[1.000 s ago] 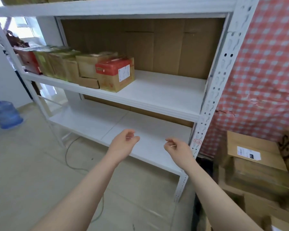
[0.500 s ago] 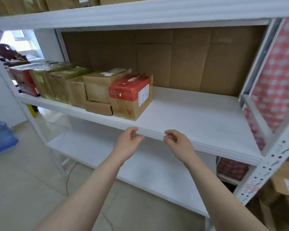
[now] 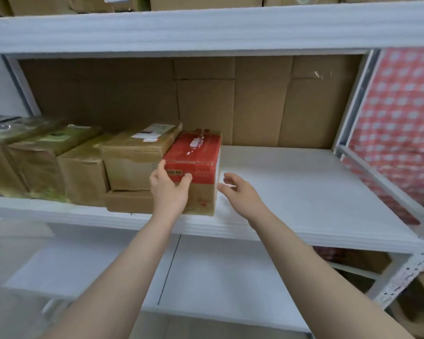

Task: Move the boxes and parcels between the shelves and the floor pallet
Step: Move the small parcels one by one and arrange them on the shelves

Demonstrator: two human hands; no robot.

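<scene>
Nearest, left hand (image 3: 169, 189): laid against the front of the red box (image 3: 194, 152), thumb up at its left front edge, fingers spread on the face, not curled round it.
Right hand (image 3: 240, 192): fingers loosely spread and holding nothing, just right of the box; whether it touches cannot be told.
Hands: apart, with the box's front right corner between them.
Red box: squarish carton with a glossy red upper band bearing white print, plain brown card below and a white label on its right side. It stands at the front of the middle shelf (image 3: 304, 192), directly beyond the left hand.
Left of the hands: brown carton (image 3: 137, 155) with a white label, sitting on a flat carton (image 3: 130, 200), just beside the red box. Further left is a row of cartons (image 3: 47, 162) wrapped in shiny yellow-green tape.
Middle shelf: smooth white board.
Behind: creased cardboard sheets (image 3: 230, 99) lining the back.
Above: white top shelf (image 3: 206, 28) carrying cartons.
Below the arms: white bottom shelf (image 3: 206, 272) with a seam.
Far right: perforated white upright (image 3: 402, 275) and a red-and-white checked cloth (image 3: 402, 118).
</scene>
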